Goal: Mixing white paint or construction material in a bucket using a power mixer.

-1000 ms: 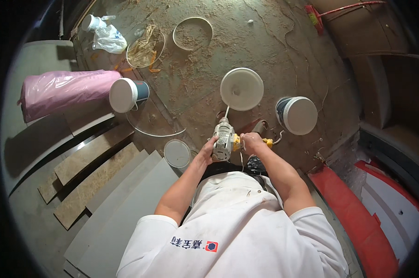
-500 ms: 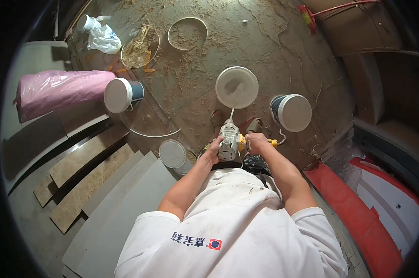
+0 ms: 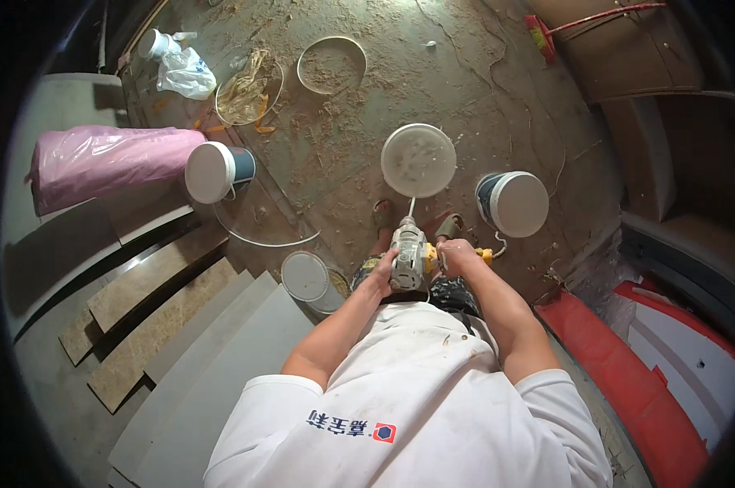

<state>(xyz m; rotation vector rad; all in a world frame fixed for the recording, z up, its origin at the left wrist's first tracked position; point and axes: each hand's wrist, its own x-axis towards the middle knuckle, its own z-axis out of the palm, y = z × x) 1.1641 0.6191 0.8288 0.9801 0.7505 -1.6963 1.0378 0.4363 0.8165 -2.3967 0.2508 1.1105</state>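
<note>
A dusty power drill (image 3: 408,259) with a yellow handle is held in front of my body. My left hand (image 3: 385,268) grips the side of its housing, and my right hand (image 3: 458,255) is closed around its rear handle. From the chuck a pale rod (image 3: 412,206) runs forward to the near rim of a white bucket (image 3: 385,169); its far end is hidden inside. The bucket's inside looks whitish and mottled with pale specks. My sandalled feet stand on either side of the drill, just behind the bucket.
Lidded buckets stand at right (image 3: 522,204), left (image 3: 209,172) and near left (image 3: 305,276). Stacked boards (image 3: 213,366) and a pink wrapped roll (image 3: 111,163) lie left. A white hose (image 3: 270,239), a hoop (image 3: 300,69), a broom (image 3: 540,39) and a red-edged panel (image 3: 628,374) are around.
The bucket's inside has gone from a smooth pale patch with a darker hollow to a speckled, mottled look. The view has shifted slightly; both hands keep their hold on the drill.
</note>
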